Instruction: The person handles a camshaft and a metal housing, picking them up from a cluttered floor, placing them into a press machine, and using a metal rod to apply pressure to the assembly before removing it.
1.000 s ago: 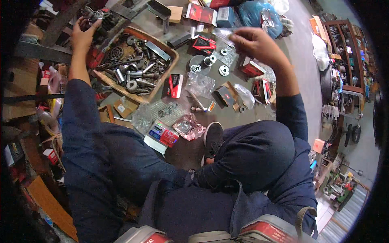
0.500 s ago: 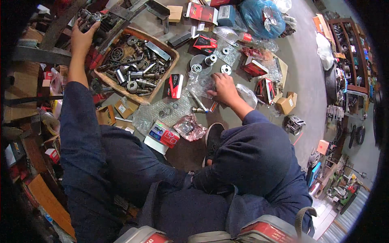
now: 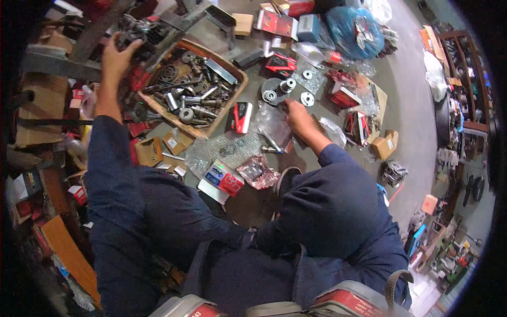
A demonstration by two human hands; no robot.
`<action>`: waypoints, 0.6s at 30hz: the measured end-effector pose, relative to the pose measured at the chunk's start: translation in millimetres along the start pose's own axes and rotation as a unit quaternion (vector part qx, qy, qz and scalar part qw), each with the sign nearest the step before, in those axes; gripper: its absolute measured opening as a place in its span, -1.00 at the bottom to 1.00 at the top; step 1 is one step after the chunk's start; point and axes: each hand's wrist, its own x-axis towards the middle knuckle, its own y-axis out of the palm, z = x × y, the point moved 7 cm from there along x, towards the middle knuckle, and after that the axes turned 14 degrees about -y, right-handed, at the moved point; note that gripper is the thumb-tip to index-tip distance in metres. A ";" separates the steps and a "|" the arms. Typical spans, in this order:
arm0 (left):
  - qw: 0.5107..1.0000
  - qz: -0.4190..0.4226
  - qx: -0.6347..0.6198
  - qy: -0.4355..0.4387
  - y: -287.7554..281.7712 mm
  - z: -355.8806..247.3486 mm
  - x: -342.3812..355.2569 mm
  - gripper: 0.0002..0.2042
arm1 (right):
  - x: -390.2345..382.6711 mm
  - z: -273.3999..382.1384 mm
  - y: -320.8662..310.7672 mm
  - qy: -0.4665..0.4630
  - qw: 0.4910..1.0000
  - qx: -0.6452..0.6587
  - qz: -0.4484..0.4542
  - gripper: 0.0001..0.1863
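At the upper left, my left hand [image 3: 117, 57] is at a dark, greasy metal machine part [image 3: 138, 29], thumb and forefinger set against its near side; its other fingers are hard to see. My right hand [image 3: 301, 120] is closed, fingers bent together, on the upper edge of a clear plastic bag [image 3: 272, 122]. Just beyond it stand a short metal cylinder [image 3: 288, 85], a bearing-like ring [image 3: 269, 96] and a flat disc with holes [image 3: 307, 99]. A red, white and black box [image 3: 241, 117] is to the left of the bag.
A wooden tray [image 3: 240, 87] full of worn metal parts lies between my arms. Nearer are bubble wrap [image 3: 203, 153] with rings, a printed box [image 3: 226, 179] and pink wrapping [image 3: 259, 171]. A blue bag [image 3: 351, 34] sits farther off. Shelves [image 3: 467, 74] stand right.
My right hand has drawn its fingers together on the plastic bag, which now looks more lifted and bunched. My left hand stays at the metal part. The whole view has shifted slightly.
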 end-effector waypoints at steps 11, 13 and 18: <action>1.000 -0.017 -0.003 -0.008 8.4 -11.8 -23.9 -0.05 | -10.0 24.7 8.7 0.043 0.991 -0.076 0.100 -0.59; 0.999 -0.032 -0.022 -0.017 8.3 -8.9 -21.5 -0.09 | -5.9 27.4 4.6 0.050 0.990 -0.059 0.120 -0.56; 0.995 -0.079 -0.058 -0.006 24.6 -11.5 -8.4 -0.13 | 17.0 56.8 -82.0 -0.038 0.998 -0.052 -0.009 -0.63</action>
